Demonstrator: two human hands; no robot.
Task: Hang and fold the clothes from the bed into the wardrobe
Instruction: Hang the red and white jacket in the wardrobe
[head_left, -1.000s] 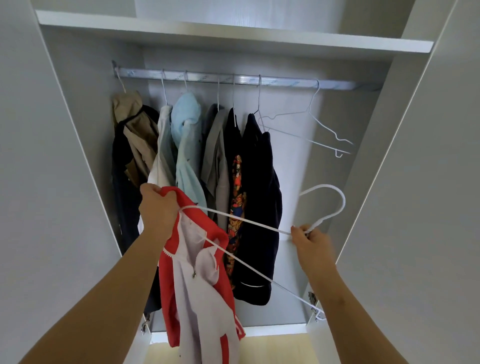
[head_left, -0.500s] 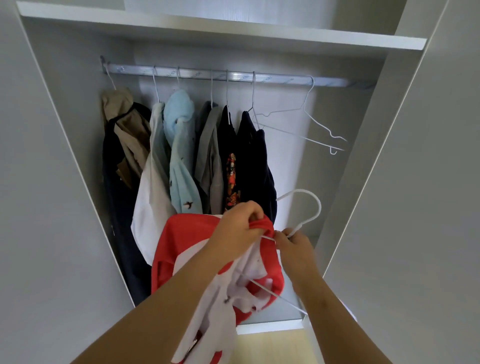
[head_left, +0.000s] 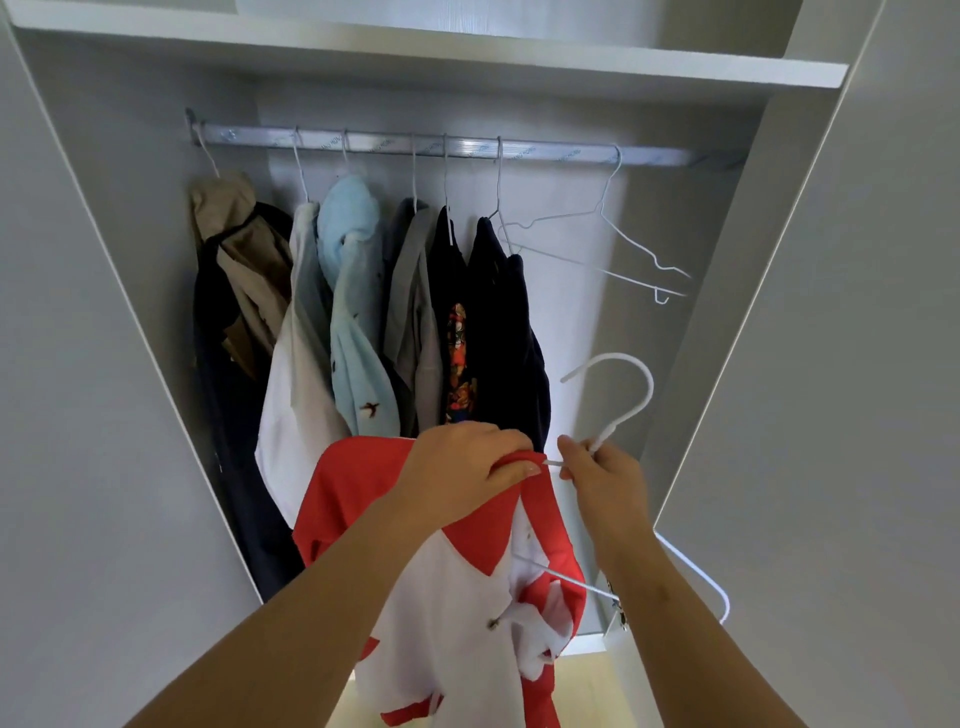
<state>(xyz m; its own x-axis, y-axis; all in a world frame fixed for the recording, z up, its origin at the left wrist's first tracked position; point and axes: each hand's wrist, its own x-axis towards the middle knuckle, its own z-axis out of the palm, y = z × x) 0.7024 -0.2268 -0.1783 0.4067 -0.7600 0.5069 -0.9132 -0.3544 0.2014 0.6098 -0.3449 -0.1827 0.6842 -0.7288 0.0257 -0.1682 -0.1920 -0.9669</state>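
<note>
A red and white garment (head_left: 457, 582) hangs in front of the open wardrobe, partly threaded on a white hanger (head_left: 628, 400). My left hand (head_left: 467, 467) grips the garment's red collar edge at the hanger's neck. My right hand (head_left: 605, 470) pinches the hanger just below its hook, close beside the left hand. The hanger's hook points up, below the metal rail (head_left: 545, 151). One hanger arm sticks out lower right past my right forearm; the other is hidden in the cloth.
Several garments (head_left: 358, 322) hang on the left half of the rail, with dark ones at their right end. Two empty wire hangers (head_left: 613, 244) hang on the right part. A white shelf (head_left: 519, 57) runs above. Open wardrobe doors (head_left: 857, 364) flank both sides.
My left hand has carried the red collar rightward along the hanger until it meets my right hand at the hook. The garment now covers most of the hanger.
</note>
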